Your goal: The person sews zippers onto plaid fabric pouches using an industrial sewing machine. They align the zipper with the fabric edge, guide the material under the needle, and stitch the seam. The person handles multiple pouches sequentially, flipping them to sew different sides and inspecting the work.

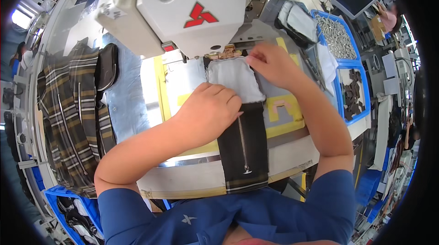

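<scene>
A black fabric strip with a metal zipper (242,146) runs from the table's front edge up toward the sewing machine head (196,12). On its far end lies a pale grey-white lining piece (232,79) with dark edges, its top edge at the brass-coloured presser foot (225,53). My left hand (214,108) has its fingers curled on the strip, near the zipper's upper end and the lining's lower left. My right hand (273,64) pinches the lining's upper right corner close to the presser foot. Its fingertips partly hide that corner.
Plaid fabric pieces with zippers (73,121) and a black pouch-like piece (108,66) lie at left. On the right are blue bins of metal zipper pulls (336,34) and dark small parts (351,92). Stacked lined pieces (297,21) sit behind my right hand.
</scene>
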